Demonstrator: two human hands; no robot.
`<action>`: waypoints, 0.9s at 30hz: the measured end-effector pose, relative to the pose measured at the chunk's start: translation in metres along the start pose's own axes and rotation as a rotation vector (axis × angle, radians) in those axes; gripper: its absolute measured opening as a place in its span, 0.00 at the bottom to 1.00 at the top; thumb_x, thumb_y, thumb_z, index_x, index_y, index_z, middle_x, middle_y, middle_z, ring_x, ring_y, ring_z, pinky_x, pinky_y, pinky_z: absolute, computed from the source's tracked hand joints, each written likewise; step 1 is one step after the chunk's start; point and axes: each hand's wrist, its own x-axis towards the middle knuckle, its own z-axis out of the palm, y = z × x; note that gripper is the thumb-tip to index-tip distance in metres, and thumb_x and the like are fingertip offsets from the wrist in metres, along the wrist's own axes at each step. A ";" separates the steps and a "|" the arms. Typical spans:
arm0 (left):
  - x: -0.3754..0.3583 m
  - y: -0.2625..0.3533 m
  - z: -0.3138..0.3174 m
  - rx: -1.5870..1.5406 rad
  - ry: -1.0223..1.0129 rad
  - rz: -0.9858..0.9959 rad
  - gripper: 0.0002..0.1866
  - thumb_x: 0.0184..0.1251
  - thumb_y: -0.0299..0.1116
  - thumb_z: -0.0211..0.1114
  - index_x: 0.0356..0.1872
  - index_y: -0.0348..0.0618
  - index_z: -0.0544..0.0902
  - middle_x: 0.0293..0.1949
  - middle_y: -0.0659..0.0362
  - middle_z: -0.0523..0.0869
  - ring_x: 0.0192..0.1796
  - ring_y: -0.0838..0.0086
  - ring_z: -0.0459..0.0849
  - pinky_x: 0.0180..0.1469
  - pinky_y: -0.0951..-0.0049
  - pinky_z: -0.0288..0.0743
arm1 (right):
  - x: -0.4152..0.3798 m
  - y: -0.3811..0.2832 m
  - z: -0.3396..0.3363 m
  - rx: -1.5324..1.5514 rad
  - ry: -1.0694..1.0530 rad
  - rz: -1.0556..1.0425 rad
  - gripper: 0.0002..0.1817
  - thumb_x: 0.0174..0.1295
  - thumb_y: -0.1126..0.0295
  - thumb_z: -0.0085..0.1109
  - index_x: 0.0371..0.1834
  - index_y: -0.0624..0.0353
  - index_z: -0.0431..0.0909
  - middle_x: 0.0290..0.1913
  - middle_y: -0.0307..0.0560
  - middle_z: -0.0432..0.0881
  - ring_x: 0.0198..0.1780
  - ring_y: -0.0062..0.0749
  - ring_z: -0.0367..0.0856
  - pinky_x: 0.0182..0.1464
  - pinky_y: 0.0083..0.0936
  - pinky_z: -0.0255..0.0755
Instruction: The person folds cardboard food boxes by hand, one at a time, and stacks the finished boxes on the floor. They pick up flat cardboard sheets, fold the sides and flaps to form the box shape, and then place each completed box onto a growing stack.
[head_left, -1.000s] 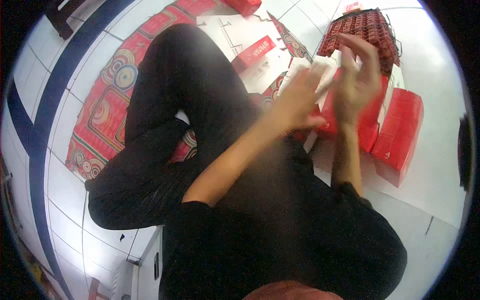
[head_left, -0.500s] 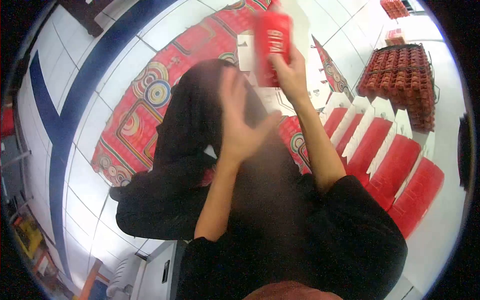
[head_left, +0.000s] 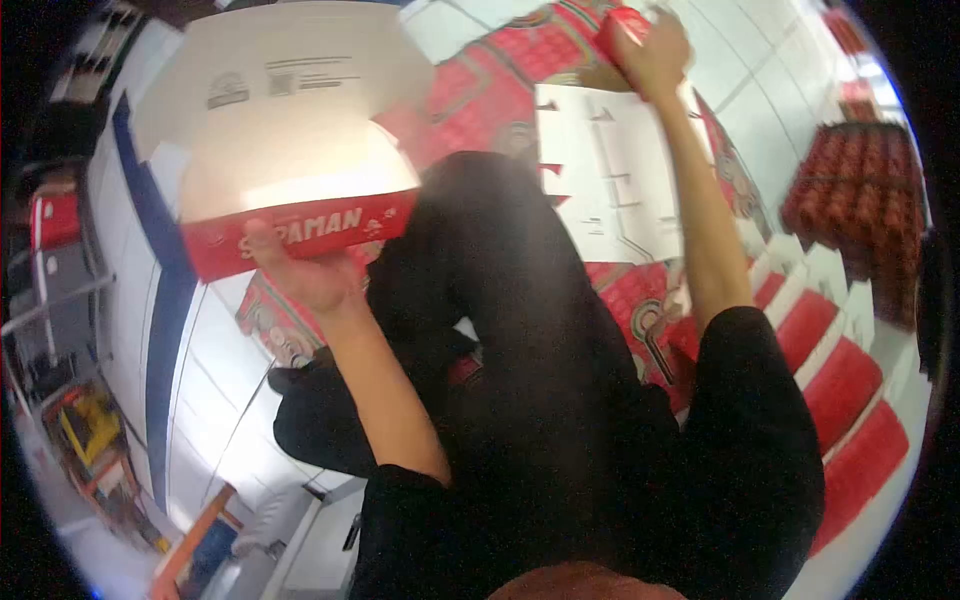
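My left hand (head_left: 315, 275) grips the red front wall of a cardboard food box (head_left: 330, 228) with white lettering, its thumb over the wall. The box is tilted, its large pale lid flap raised behind it. At the top right, my right hand (head_left: 660, 58) is closed round a red piece of cardboard (head_left: 622, 28), mostly hidden by the fingers and blurred. Below that hand lie flat white cardboard blanks (head_left: 590, 160) with cut slots and fold lines, spread on the patterned red mat (head_left: 480, 65).
Red and white folded boxes (head_left: 838, 380) stand in a row at my right. Beyond them is a tied stack of reddish-brown egg trays (head_left: 855, 215). My crossed legs (head_left: 480, 270) lie between my arms. A yellow item (head_left: 88, 425) sits among things on the left.
My left hand, empty before, now holds the raised-lid box at the left. My right hand has moved up and right. The red box it held upright is no longer seen there.
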 end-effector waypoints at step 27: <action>-0.054 0.033 -0.177 0.599 -0.212 0.008 0.41 0.52 0.37 0.89 0.67 0.40 0.79 0.57 0.52 0.87 0.56 0.63 0.86 0.63 0.60 0.80 | -0.144 -0.342 -0.235 1.475 -0.964 -0.669 0.17 0.74 0.72 0.60 0.63 0.66 0.75 0.48 0.53 0.88 0.48 0.40 0.87 0.54 0.31 0.77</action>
